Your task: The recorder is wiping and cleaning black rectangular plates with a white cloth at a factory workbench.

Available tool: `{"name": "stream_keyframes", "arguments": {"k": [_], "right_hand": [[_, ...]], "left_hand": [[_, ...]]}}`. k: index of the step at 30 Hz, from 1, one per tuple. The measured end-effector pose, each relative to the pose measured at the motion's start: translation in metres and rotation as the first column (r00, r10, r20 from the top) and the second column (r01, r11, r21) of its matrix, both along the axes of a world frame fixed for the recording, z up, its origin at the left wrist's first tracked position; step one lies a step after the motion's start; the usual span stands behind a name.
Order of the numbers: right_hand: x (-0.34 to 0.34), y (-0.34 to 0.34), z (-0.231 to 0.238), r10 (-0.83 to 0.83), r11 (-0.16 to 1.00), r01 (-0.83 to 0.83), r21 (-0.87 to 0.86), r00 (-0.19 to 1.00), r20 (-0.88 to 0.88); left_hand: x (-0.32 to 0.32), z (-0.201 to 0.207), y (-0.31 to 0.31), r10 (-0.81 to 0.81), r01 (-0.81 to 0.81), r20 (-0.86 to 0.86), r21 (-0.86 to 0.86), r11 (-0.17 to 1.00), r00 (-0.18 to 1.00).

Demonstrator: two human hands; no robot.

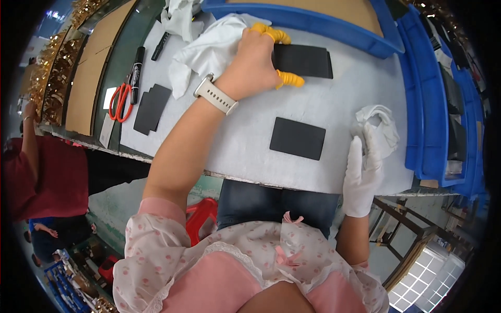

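Cotted in yellow at thumb and fingertips, the left hand (257, 58) straddles the left end of a stack of black rectangular plates (308, 61) on the far part of the white-topped bench (240, 146), thumb on the near side and fingers on the far side; whether it is actually pinching them I cannot tell. Toward the bench's near edge, the right hand (361, 180), in a white glove, is unclenched, thumb and fingers parted, just over the left side of a crumpled white cloth (383, 138); contact there is unclear, and it grasps no plate. The stack's pieces sit slightly offset at their right end, so good handling would probably mean squaring them first, taking opposite edges with the yellow finger cots (290, 79) and keeping the bare palm off the dark faces, which look likely to show prints. Lifting straight up should scuff less than dragging one plate across another, and the gloved hand seems better suited to steadying a face. One single black plate (298, 138) lies flat between the hands, nearer the body; an overlapping black set (152, 109) rests farther left, beside red-handled scissors (123, 95) and a black marker (137, 73). Beyond the stack stands a blue plastic tray (339, 32), just behind the left hand lies a rumpled white cloth (209, 49), and more blue trays (416, 115) line the right side.
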State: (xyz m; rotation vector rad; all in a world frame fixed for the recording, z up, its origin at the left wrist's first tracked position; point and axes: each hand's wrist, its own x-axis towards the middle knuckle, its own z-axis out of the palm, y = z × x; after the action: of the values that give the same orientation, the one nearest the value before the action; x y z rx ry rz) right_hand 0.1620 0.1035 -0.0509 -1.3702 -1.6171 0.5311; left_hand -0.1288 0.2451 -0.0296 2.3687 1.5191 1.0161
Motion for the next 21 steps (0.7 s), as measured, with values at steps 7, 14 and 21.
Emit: {"name": "stream_keyframes", "arguments": {"k": [7,14,21], "right_hand": [[-0.004,-0.002,0.01,-0.05,0.998,0.049,-0.037,0.999,-0.021],[-0.002,-0.001,0.012,-0.083,0.996,0.084,-0.03,0.996,0.034],[-0.004,-0.004,0.014,-0.068,0.989,0.05,-0.143,0.99,-0.127]], "left_hand": [[0.002,0.011,-0.009,0.005,0.004,0.089,-0.097,0.995,0.996],[0.004,0.014,-0.01,0.026,-0.004,0.152,-0.145,0.989,0.988],[0.004,0.011,-0.014,0.038,-0.03,0.116,-0.066,0.997,0.993]]}}
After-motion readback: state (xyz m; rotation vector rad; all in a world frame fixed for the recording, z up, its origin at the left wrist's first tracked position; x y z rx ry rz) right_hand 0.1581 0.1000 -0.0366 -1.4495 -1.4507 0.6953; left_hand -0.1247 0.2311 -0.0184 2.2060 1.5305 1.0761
